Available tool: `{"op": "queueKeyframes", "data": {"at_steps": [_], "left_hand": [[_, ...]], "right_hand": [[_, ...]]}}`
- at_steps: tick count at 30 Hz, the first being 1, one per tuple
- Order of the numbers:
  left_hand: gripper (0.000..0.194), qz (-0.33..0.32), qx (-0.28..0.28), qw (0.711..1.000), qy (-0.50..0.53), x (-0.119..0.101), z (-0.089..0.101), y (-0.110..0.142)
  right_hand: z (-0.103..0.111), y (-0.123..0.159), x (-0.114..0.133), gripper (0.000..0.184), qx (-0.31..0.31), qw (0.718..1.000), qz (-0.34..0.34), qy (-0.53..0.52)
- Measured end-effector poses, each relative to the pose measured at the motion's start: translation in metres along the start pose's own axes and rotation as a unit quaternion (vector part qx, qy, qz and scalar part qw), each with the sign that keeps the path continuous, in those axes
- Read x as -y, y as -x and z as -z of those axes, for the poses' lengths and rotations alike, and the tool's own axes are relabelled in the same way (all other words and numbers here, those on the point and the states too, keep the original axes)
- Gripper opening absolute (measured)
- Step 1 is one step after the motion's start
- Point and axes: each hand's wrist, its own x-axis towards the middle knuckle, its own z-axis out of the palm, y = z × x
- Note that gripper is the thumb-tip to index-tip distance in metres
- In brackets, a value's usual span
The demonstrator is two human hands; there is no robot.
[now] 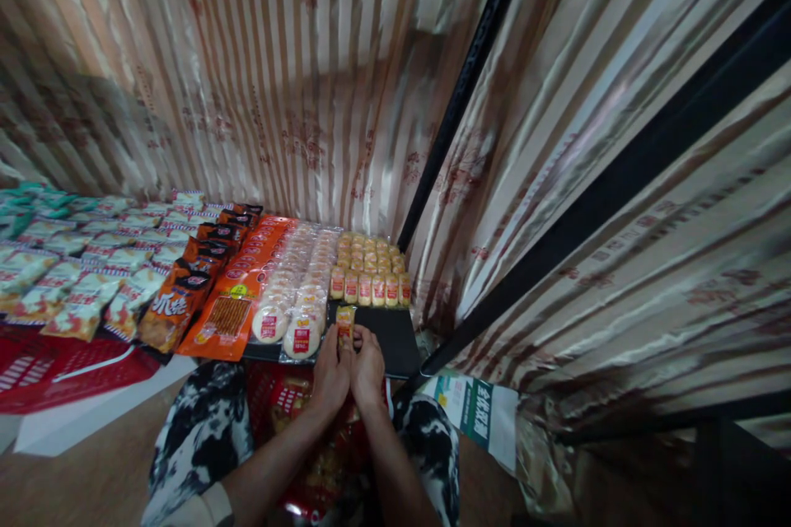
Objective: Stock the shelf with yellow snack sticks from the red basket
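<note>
Both my hands meet in front of the shelf edge around one small yellow snack packet with a red label. My left hand grips it from the left, and my right hand closes on its right side. Just beyond the fingers, rows of similar yellow packets stand lined up on the black shelf. To their left lie rows of round white crackers in clear wrappers. Below my forearms, a red basket between my knees holds more packets, partly hidden by my arms.
Orange stick-snack bags, brown snack bags and white snack bags fill the shelf leftward. Another red basket sits below at left. A black diagonal post and striped curtain stand behind. A green-white package lies lower right.
</note>
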Motion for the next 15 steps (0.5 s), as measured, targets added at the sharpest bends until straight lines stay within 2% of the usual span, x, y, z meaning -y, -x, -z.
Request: {"op": "queueKeyframes", "data": {"at_steps": [7, 15], "left_hand": [[0.055, -0.015, 0.017, 1.000, -0.008, 0.002, 0.002, -0.004], [0.056, -0.034, 0.041, 0.998, 0.027, 0.011, -0.003, -0.023]], "right_hand": [[-0.012, -0.020, 0.006, 0.030, 0.028, 0.999, -0.016, 0.018], [-0.025, -0.040, 0.005, 0.034, 0.032, 0.999, -0.008, 0.025]]}}
